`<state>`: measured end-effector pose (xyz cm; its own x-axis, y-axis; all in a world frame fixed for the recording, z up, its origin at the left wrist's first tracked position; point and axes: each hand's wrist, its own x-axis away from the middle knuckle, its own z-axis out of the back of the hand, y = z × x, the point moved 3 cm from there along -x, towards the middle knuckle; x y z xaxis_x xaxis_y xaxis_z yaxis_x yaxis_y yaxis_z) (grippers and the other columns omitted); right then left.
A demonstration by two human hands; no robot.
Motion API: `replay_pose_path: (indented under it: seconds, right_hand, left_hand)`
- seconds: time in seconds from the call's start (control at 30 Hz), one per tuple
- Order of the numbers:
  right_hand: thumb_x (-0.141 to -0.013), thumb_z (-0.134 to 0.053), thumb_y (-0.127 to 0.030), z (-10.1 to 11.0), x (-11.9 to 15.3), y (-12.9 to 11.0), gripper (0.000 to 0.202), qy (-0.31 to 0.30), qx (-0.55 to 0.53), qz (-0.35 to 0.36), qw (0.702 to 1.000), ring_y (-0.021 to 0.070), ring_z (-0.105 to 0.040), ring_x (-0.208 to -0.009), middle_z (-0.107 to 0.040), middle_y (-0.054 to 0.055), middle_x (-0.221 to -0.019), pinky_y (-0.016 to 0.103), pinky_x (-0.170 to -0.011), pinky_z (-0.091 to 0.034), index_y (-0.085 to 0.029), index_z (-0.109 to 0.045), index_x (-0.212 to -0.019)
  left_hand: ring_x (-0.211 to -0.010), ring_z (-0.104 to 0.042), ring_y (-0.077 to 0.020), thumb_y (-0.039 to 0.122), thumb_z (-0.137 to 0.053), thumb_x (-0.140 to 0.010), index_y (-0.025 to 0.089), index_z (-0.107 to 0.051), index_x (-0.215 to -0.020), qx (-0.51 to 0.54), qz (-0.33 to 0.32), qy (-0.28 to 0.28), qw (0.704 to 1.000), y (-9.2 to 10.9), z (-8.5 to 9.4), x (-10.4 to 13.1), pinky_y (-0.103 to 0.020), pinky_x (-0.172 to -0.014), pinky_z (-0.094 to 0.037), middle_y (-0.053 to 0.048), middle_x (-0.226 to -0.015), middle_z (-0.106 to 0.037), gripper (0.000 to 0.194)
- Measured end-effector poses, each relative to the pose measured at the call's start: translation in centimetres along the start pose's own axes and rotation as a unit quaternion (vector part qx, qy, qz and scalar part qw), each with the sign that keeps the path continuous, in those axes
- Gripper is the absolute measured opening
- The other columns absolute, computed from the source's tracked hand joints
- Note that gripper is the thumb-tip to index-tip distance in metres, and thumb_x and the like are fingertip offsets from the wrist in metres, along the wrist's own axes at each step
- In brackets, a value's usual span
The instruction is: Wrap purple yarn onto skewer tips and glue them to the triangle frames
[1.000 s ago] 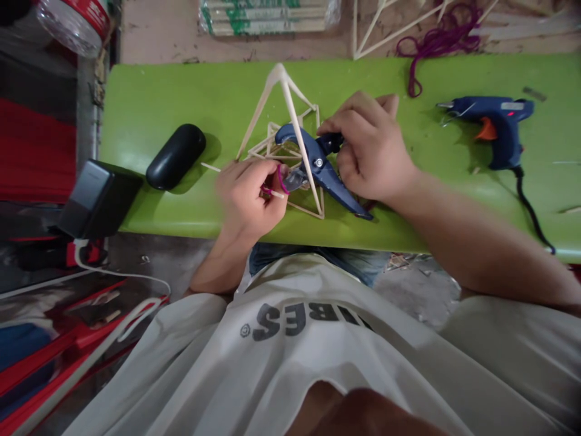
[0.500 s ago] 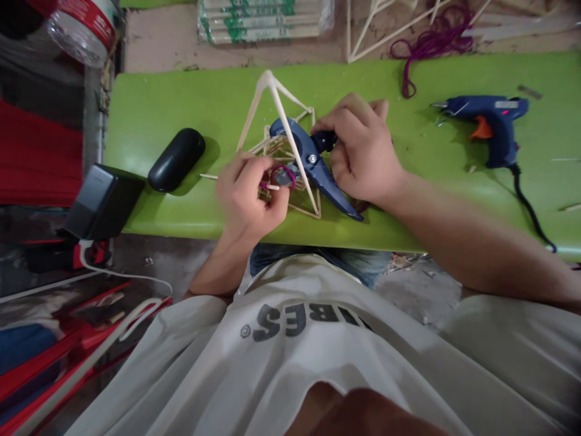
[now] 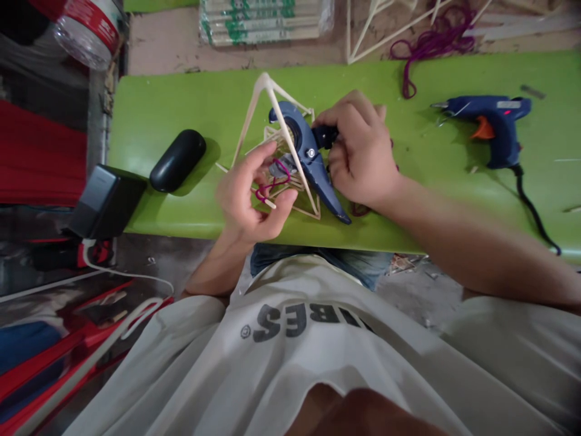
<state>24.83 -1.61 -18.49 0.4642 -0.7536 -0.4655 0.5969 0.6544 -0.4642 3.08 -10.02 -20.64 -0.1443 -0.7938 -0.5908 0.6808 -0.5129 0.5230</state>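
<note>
Standing on the green table (image 3: 149, 97), the wooden frame (image 3: 264, 83) is joined at its peak; purple cord (image 3: 261, 195) circles a thin stick (image 3: 271, 204), its loose loop apparently uncut beside the blue cutter (image 3: 323, 183). The left hand (image 3: 239, 200) spreads thumb and forefinger around both; the right hand (image 3: 365, 154) curls on the cutter. The shirt (image 3: 290, 363) shows “IBES”; the packet's (image 3: 263, 31) green print is illegible.

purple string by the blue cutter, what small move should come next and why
I'd probably draw the left thumb and forefinger together on the purple string: those fingertips on the left hand stand apart, and the string's loop looks slack at the blade of the blue cutter, held by the right hand.
</note>
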Motion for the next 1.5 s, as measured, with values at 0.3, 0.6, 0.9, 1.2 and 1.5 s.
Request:
replay_pose_path:
  seconds: [0.3,0.6,0.9,1.2,1.5]
  right_hand:
    - [-0.109,-0.043,-0.031,0.5,0.2,-0.3,0.043,-0.057,-0.055,-0.005,0.997,0.0386,-0.064,-0.128,-0.067,0.014,-0.140,0.065,-0.111,-0.046,-0.032,-0.060,-0.149]
    - [-0.080,-0.071,-0.092,-0.2,1.6,-0.7,0.127,-0.093,-0.046,0.076,0.992,0.0521,-0.055,-0.138,-0.053,0.018,-0.149,0.081,-0.112,-0.044,-0.029,-0.023,-0.179]
    - [-0.081,-0.073,-0.062,0.2,1.8,-1.5,0.114,-0.102,-0.043,0.040,0.993,0.0499,-0.057,-0.137,-0.050,0.018,-0.146,0.075,-0.109,-0.052,-0.034,-0.018,-0.177]
    - [-0.079,-0.072,-0.064,1.0,1.3,-0.5,0.114,-0.072,0.012,0.033,0.997,0.0529,-0.058,-0.131,-0.052,0.021,-0.138,0.076,-0.102,-0.050,-0.027,-0.023,-0.175]
    - [-0.081,-0.071,-0.056,1.7,1.1,-0.5,0.108,-0.075,0.030,0.029,0.996,0.0527,-0.060,-0.130,-0.055,0.021,-0.140,0.074,-0.102,-0.052,-0.033,-0.022,-0.175]
  left_hand:
    - [-0.058,-0.058,-0.0110,0.056,-0.071,-0.110,0.026,-0.079,-0.119,-0.032,0.006,0.139,0.990,1.5,0.6,-1.3,-0.030,-0.060,-0.049,0.002,-0.073,-0.067,0.032]
    - [-0.070,-0.074,-0.0156,0.053,-0.076,-0.107,0.028,-0.078,-0.105,0.010,0.028,0.140,0.990,0.9,0.6,-1.0,-0.031,-0.066,-0.052,0.002,-0.079,-0.075,0.026]
    - [-0.060,-0.067,-0.0132,0.035,-0.081,-0.103,0.027,-0.077,-0.095,0.022,-0.047,0.141,0.989,0.7,0.7,-1.5,-0.031,-0.059,-0.047,0.001,-0.076,-0.076,0.012]
    - [-0.063,-0.072,-0.0139,0.029,-0.083,-0.098,0.025,-0.072,-0.091,0.099,-0.011,0.093,0.991,0.7,0.5,-1.6,-0.031,-0.068,-0.056,0.003,-0.074,-0.076,0.014]
    - [-0.062,-0.066,-0.0145,0.038,-0.074,-0.104,0.024,-0.065,-0.082,0.039,-0.039,0.060,0.997,0.9,0.7,-1.9,-0.031,-0.063,-0.052,0.002,-0.071,-0.072,0.028]
